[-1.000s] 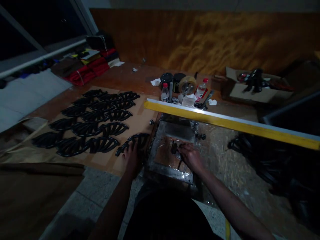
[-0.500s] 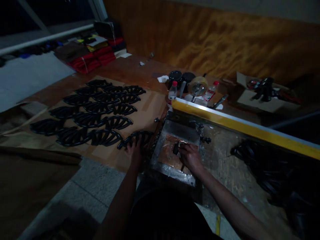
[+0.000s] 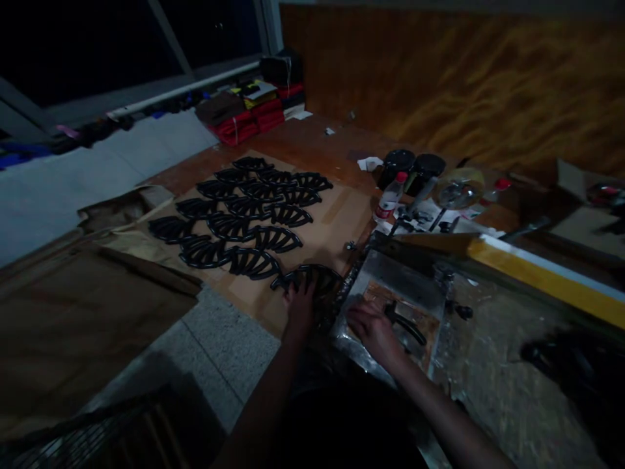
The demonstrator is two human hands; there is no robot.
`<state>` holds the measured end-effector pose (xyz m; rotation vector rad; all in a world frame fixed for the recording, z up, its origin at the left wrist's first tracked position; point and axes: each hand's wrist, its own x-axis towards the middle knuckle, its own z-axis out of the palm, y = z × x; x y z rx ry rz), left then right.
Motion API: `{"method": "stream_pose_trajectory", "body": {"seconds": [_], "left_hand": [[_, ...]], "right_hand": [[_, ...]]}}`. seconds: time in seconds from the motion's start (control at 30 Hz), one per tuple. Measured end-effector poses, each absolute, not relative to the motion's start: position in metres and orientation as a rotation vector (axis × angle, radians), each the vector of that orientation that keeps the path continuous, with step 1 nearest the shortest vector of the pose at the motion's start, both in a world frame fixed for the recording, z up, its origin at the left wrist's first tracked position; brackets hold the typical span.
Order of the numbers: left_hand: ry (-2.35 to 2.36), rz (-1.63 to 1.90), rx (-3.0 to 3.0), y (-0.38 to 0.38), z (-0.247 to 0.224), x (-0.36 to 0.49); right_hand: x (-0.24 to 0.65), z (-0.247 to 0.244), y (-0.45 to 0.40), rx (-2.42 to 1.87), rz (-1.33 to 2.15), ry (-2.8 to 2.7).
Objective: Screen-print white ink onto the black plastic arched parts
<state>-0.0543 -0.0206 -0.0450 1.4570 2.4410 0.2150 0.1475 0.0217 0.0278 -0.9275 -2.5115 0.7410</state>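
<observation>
1. Since the earlier view, the camera has swung left, and a black curved piece (image 3: 403, 324) now lies on the metal plate (image 3: 390, 280), just beside the right hand (image 3: 374, 332).
2. Right fingers (image 3: 359, 318) lie flat and close together on the plate.
3. Left hand (image 3: 299, 306) rests at the cardboard sheet's (image 3: 336, 221) edge, its spread fingers (image 3: 297, 288) curled over a black arched piece (image 3: 315, 277).
4. Rows of matching black pieces (image 3: 244, 221) cover the sheet on the counter (image 3: 312, 140).
5. Beyond the plate stand a plastic bottle (image 3: 389, 198) and two black jars (image 3: 398, 166).
6. A yellow bar (image 3: 547, 280) runs off to the right.
</observation>
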Motion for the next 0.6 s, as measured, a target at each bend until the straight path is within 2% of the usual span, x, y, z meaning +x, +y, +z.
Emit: {"method": "stream_pose_trajectory", "body": {"seconds": [0.6], "left_hand": [[2.51,0.221,1.279,-0.032,-0.049,-0.057]], "right_hand": [[0.075,0.009,0.047,-0.887,0.95,-2.736]]}}
